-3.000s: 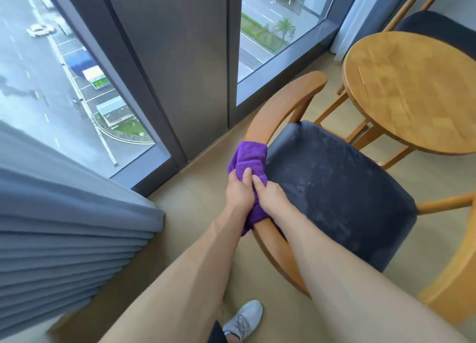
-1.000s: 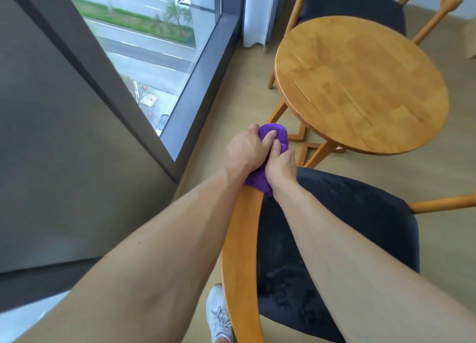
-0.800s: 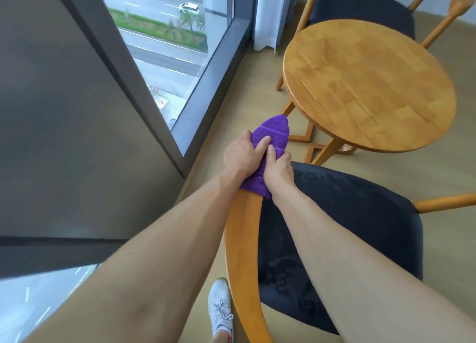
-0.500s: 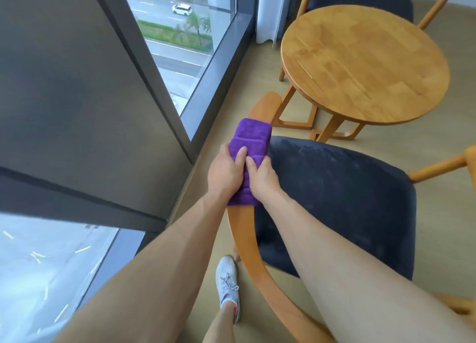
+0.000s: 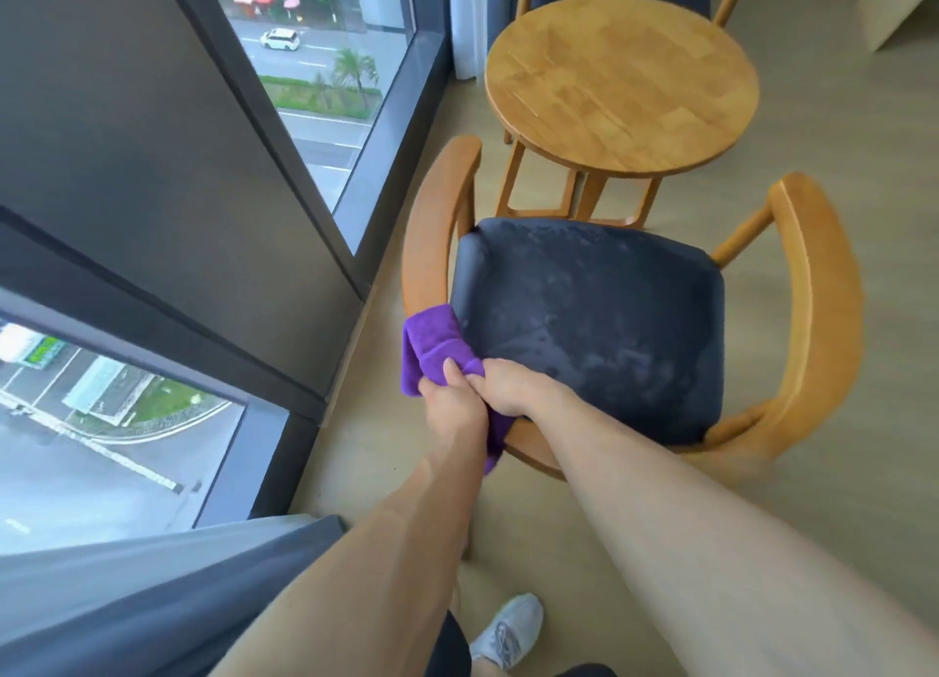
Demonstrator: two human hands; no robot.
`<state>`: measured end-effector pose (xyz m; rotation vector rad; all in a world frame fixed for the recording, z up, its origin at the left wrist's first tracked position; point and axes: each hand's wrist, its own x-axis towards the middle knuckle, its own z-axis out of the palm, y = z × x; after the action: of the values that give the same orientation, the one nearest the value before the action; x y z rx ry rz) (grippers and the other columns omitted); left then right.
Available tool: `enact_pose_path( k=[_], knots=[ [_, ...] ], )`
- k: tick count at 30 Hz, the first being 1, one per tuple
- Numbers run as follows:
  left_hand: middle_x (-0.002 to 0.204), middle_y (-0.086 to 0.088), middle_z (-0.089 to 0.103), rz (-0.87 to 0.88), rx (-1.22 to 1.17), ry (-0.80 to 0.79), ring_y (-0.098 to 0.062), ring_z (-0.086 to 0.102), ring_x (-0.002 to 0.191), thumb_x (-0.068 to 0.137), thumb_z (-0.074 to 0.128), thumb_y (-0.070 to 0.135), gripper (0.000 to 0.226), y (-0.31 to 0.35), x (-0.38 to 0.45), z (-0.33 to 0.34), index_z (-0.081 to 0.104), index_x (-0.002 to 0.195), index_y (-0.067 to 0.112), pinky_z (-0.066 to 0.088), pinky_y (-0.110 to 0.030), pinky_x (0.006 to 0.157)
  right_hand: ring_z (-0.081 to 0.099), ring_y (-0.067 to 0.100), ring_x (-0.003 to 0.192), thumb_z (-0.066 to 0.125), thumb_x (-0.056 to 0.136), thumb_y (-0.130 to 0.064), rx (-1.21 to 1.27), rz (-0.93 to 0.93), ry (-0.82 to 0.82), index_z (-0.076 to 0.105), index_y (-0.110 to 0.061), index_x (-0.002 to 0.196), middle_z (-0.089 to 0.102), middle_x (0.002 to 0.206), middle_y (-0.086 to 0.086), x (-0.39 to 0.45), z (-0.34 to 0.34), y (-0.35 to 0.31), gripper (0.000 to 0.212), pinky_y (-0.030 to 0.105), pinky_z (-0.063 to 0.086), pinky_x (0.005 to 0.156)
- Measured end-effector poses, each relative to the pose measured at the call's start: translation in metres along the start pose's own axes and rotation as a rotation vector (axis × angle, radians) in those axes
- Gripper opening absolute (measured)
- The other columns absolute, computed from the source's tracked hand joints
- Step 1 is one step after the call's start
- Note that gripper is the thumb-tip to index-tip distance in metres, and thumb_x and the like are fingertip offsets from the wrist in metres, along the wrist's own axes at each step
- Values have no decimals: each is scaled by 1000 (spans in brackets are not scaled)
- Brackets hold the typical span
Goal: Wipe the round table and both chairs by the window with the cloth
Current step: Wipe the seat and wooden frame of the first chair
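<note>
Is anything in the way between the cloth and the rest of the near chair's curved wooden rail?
Nothing visible. Both hands, left hand and right hand, grip the purple cloth around the near chair's rail, which is bare on both sides.

Grey curtain (image 5: 152,590), white sneaker (image 5: 508,625), window (image 5: 325,66), wood floor (image 5: 838,142)

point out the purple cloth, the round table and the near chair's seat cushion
purple cloth (image 5: 432,333): head view, on the folded part above the hands.
round table (image 5: 622,84): head view, middle of the wooden top.
seat cushion (image 5: 594,320): head view, centre of the dark upholstery.
</note>
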<state>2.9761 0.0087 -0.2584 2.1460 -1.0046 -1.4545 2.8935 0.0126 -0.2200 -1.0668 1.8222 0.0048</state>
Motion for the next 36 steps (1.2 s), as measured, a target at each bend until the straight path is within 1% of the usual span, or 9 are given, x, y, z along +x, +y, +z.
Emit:
enact_pose_path(
  k=[7, 12, 20, 22, 24, 26, 29, 33, 36],
  knots=[
    [129, -20, 60, -269, -59, -120, -41, 59, 118, 104, 33, 50, 61, -6, -70, 8, 46, 137, 0, 47, -50, 98, 60, 25, 103, 37, 95, -57, -104, 41, -28, 57, -21, 111, 62, 115, 3, -65, -13, 36, 44, 40, 46, 93],
    [127, -20, 60, -465, -212, -176, -40, 53, 122, 102, 38, 54, 67, -5, -132, 25, 54, 128, -5, 39, -49, 108, 53, 26, 118, 47, 89, -58, -103, 62, -2, 50, -29, 129, 55, 134, -1, -109, -26, 71, 50, 45, 41, 104],
    [145, -17, 52, -564, -13, -416, -42, 51, 128, 99, 39, 58, 71, -7, -177, 29, 41, 143, 3, 42, -45, 107, 47, 25, 126, 61, 81, -61, -9, 186, 462, 51, -31, 132, 54, 133, 0, -153, -16, 135, 60, 41, 34, 103],
    [124, -27, 65, -458, 284, -606, -42, 65, 109, 102, 28, 56, 75, -5, -165, 11, 50, 131, -9, 53, -48, 95, 41, 25, 132, 63, 77, -67, 39, 253, 595, 49, -29, 134, 50, 136, 2, -156, -4, 135, 70, 42, 31, 107],
    [83, -24, 74, -225, 584, -717, -36, 73, 75, 105, 30, 46, 69, 5, -152, -6, 68, 95, -10, 60, -41, 69, 36, 24, 134, 65, 73, -70, 120, 360, 718, 46, -27, 135, 46, 137, 2, -158, 12, 130, 78, 43, 31, 108],
    [58, -13, 68, 276, 795, -625, -32, 67, 59, 100, 45, 31, 53, 22, -136, -11, 68, 61, 3, 52, -32, 59, 38, 25, 131, 67, 68, -72, 197, 495, 852, 45, -25, 132, 45, 135, 2, -159, 26, 121, 83, 44, 34, 103],
    [78, -2, 66, 984, 900, -506, -27, 63, 81, 96, 50, 28, 28, 44, -119, 0, 66, 81, 11, 42, -30, 71, 41, 28, 126, 69, 64, -74, 325, 727, 996, 40, -19, 135, 43, 137, 5, -157, 41, 100, 95, 43, 37, 99],
    [112, -10, 69, 1036, 1181, -845, -30, 61, 108, 103, 40, 39, 40, 47, -110, 32, 66, 111, 9, 47, -35, 91, 31, 34, 139, 68, 70, -69, 737, 959, 1082, 19, -7, 151, 24, 156, 15, -142, 63, 74, 114, 46, 37, 106],
    [114, -14, 68, 1101, 1352, -970, -33, 62, 109, 106, 26, 47, 56, 42, -108, 44, 64, 115, 8, 46, -38, 91, 49, 38, 126, 59, 78, -70, 1323, 1060, 980, 36, 2, 140, 45, 143, 22, -124, 73, 62, 98, 41, 45, 97]
  ],
)
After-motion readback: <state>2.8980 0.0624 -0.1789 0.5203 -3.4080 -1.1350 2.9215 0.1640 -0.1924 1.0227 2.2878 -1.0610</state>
